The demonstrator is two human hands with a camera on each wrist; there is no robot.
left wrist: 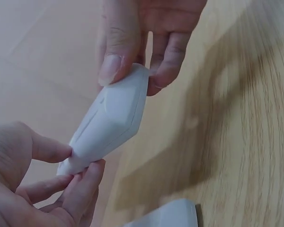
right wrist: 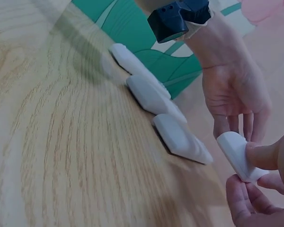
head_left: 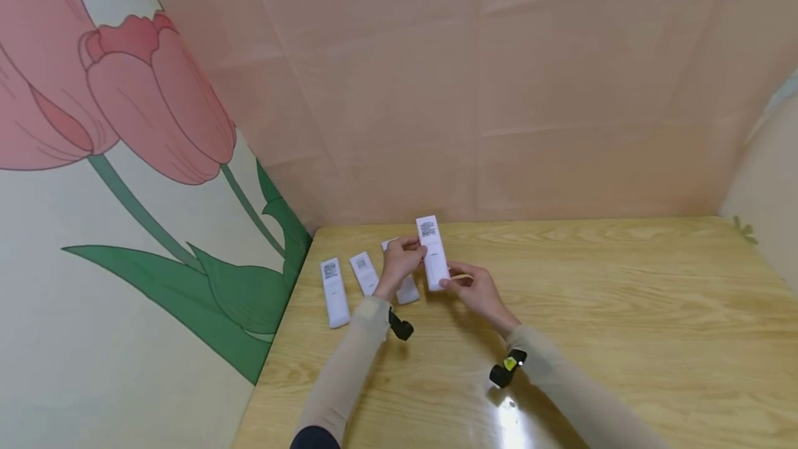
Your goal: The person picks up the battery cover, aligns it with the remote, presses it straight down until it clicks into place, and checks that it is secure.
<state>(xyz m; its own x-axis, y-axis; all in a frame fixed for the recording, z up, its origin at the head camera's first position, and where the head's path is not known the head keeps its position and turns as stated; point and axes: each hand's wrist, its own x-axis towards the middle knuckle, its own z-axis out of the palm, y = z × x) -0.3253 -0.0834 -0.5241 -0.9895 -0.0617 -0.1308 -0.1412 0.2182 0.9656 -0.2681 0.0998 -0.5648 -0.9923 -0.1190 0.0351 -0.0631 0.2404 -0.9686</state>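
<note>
Both hands hold a white remote control (head_left: 433, 255) up over the table, its back with a printed label turned to the head camera. My left hand (head_left: 400, 265) pinches its upper left edge between thumb and fingers. At the lower right end, my right hand (head_left: 479, 289) grips it with the thumb on the near corner. In the left wrist view the held remote (left wrist: 111, 113) slants between the two hands. Three more white remotes lie to the left: one at the far left (head_left: 335, 294), one in the middle (head_left: 364, 272), and one (head_left: 408, 289) partly hidden behind my left hand.
The wooden table (head_left: 623, 310) reaches back to a pinkish cloth wall (head_left: 499, 89). A panel with painted tulips (head_left: 156, 95) borders the left side, and a pale panel (head_left: 773, 172) stands at the right. Each wrist wears a small black camera (head_left: 402, 326).
</note>
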